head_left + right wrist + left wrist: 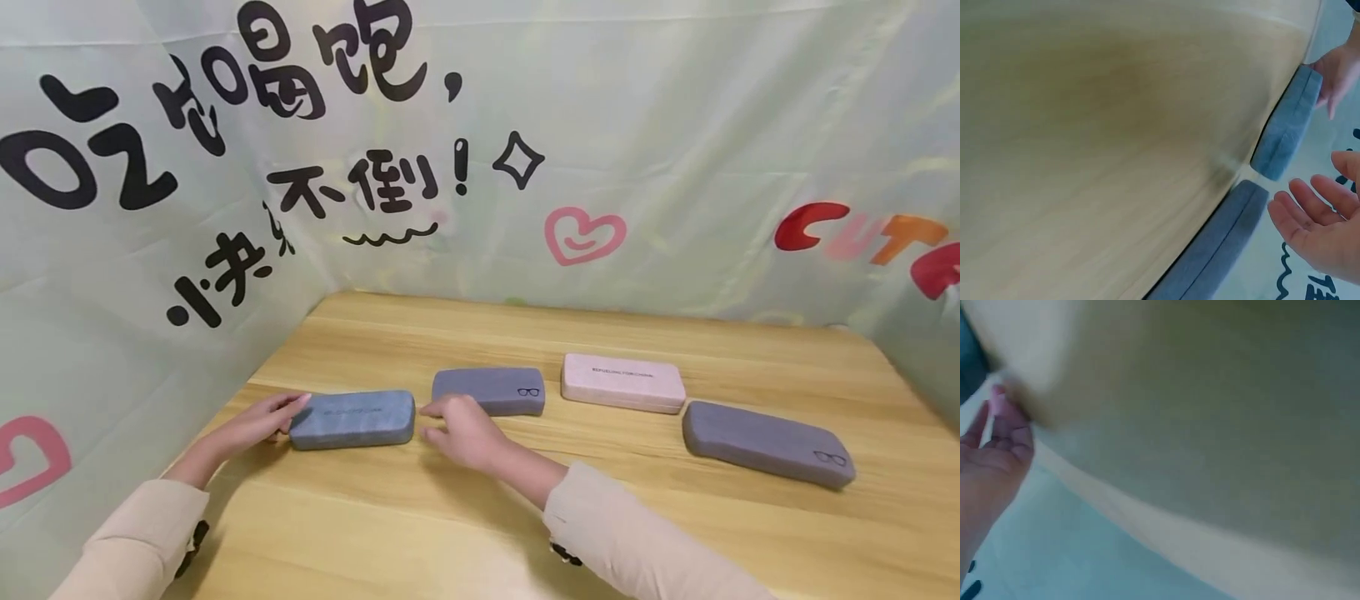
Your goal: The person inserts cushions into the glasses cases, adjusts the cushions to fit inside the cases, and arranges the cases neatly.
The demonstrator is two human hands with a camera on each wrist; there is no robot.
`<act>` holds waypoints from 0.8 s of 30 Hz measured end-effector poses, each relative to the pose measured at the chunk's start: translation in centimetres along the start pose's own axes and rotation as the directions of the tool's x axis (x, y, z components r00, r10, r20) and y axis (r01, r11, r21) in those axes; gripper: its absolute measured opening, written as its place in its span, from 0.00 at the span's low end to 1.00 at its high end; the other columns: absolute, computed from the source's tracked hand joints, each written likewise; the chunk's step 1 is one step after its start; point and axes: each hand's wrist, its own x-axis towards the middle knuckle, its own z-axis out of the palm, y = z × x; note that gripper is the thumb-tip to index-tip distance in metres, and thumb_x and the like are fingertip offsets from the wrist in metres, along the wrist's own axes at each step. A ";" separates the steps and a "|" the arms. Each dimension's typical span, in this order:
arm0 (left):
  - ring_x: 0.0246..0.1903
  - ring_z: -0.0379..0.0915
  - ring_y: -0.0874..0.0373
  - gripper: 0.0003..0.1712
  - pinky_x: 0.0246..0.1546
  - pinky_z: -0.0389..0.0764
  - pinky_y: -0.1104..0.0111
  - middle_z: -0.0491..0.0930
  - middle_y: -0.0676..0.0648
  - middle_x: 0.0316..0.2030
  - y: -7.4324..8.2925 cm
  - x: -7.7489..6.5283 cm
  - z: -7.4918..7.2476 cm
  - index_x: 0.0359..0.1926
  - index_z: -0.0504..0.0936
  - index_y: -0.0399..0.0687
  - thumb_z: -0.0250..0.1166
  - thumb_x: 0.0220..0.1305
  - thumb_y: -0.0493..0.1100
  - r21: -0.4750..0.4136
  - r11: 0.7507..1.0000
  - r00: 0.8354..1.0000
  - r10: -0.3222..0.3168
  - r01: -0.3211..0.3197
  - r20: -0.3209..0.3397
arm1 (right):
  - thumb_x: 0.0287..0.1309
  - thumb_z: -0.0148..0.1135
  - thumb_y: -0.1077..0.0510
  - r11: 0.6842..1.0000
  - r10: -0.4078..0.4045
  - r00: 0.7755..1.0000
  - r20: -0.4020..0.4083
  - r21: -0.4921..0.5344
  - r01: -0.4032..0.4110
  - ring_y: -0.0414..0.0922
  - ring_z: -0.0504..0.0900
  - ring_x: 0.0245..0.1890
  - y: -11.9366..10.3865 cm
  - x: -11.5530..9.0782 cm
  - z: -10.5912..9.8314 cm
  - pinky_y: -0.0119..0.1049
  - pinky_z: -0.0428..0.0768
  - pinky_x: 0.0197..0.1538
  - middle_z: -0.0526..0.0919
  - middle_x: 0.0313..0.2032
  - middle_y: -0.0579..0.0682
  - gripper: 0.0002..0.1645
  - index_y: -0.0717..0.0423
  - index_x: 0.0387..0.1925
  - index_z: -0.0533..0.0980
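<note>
A blue glasses case (352,419) lies flat on the table at the left, a corner of it showing in the left wrist view. At its left end is my left hand (266,419), the fingers loosely bent beside the case; whether they touch it I cannot tell. My right hand (467,432) is just off the case's right end, holding nothing. In the right wrist view its fingers (1310,206) are relaxed and spread a little. Behind that hand lies a grey-purple glasses case (487,390) with a small spectacles print, partly covered by it in the head view.
A pink glasses case (622,383) lies to the right of the middle. Beyond it, a second grey-purple glasses case (765,443) is set at a slant. Printed cloth (675,150) hangs around the wooden table (337,533) at the back and sides.
</note>
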 end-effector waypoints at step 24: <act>0.56 0.62 0.30 0.34 0.49 0.67 0.40 0.64 0.26 0.57 10.3 -1.4 5.8 0.60 0.67 0.30 0.48 0.69 0.57 0.475 0.872 0.943 0.250 -0.120 -0.220 | 0.56 0.60 0.61 0.992 -0.037 0.998 -0.044 -0.125 0.032 0.52 0.80 0.47 2.9 -5.2 -3.3 0.45 0.77 0.51 0.83 0.42 0.57 0.14 0.66 0.42 0.80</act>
